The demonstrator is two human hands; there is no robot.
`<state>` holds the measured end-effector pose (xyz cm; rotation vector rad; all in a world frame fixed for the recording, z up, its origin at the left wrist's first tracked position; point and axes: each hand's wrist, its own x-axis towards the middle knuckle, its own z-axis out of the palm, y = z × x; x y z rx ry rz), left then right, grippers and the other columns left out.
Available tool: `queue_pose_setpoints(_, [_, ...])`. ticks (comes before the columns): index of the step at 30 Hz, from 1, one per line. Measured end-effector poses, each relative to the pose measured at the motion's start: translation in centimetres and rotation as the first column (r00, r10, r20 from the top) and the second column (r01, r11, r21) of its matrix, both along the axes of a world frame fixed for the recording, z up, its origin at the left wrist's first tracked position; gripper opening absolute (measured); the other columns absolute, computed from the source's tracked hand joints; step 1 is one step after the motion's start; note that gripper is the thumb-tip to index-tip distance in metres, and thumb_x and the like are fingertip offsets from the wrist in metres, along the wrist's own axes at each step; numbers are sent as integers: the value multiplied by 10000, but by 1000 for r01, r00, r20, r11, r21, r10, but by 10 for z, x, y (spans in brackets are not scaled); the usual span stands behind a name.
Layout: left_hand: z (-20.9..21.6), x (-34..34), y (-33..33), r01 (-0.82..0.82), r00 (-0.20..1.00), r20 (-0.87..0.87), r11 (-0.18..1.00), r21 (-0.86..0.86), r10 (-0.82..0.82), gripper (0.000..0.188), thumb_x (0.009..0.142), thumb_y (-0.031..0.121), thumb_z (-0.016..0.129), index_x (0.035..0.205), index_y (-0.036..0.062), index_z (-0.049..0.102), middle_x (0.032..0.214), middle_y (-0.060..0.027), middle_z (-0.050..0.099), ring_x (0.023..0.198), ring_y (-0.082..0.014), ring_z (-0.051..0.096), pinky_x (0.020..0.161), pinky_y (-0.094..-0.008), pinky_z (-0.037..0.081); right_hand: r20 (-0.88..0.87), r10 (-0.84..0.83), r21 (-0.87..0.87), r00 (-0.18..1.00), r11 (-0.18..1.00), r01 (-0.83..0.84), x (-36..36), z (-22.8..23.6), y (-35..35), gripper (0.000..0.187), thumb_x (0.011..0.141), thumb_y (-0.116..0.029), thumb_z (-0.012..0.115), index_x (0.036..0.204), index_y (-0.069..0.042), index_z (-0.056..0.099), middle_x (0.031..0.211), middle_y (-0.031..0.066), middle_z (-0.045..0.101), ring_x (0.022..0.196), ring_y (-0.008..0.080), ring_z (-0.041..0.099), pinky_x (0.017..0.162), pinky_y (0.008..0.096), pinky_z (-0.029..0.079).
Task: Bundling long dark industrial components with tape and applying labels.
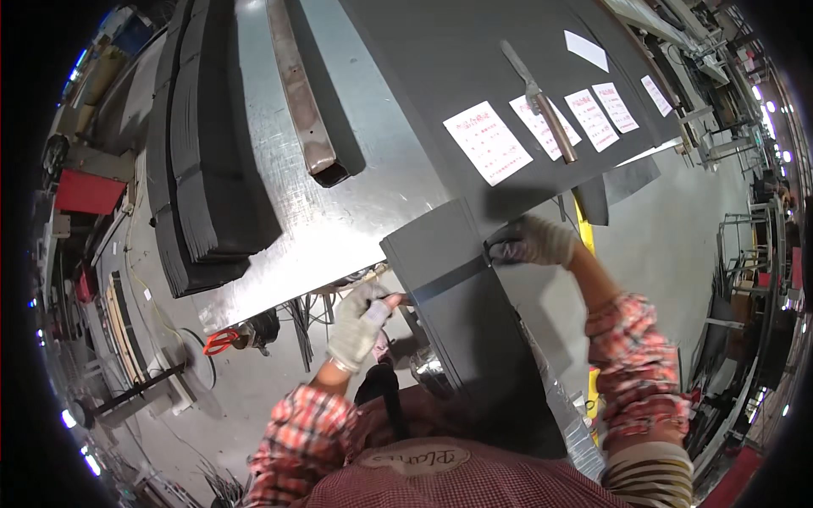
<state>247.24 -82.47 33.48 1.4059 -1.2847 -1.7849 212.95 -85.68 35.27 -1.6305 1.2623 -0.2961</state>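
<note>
A thick stack of long dark grey strips (474, 339) slants from the table's near edge towards my body. Around its upper part runs a dark band (453, 280). My left hand (360, 324), in a pale glove with a bare thumb tip, is closed at the stack's left edge, pinching what looks like the band's end. At the opposite edge, level with the band, my right hand (535, 243) curls its gloved fingers against the band. Its fingertips are partly in shadow, and the underside of the stack is hidden.
Several banded stacks of dark strips (207, 144) lie on the left of the metal table (373, 161). Beside them is a rusty square tube (296, 93). Printed paper sheets (488, 142) and a scraper-like tool with a brown handle (555, 127) rest on dark sheets at right.
</note>
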Motion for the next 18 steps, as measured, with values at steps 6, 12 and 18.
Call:
queue_pose_setpoints(6, [-81,-73,22,-1,863,-454,899,438,223,471,791,542,657,896,87,597,692,26,562,596,-58,493,546,-191,404,368,83,-499,926,858,122,-19,-204,76,491,865,-159,591,1327,-65,456,1007,130,636,839,259,618,781,318,495])
queue_pose_setpoints(12, [-90,-24,3,106,888,-454,924,367,78,476,801,570,636,899,105,600,601,34,495,494,-69,438,450,-220,361,-186,-470,-324,863,858,398,111,56,60,802,767,-365,690,1388,-7,332,1205,247,514,1072,307,545,934,375,424])
queue_pose_setpoints(18, [-46,42,-17,-97,881,-464,995,6,89,370,854,419,613,882,52,578,595,1,498,479,-92,446,442,-227,376,-596,-459,-425,659,877,226,168,52,66,1088,611,-457,767,1430,-1,216,1381,386,170,1265,498,266,1038,573,248])
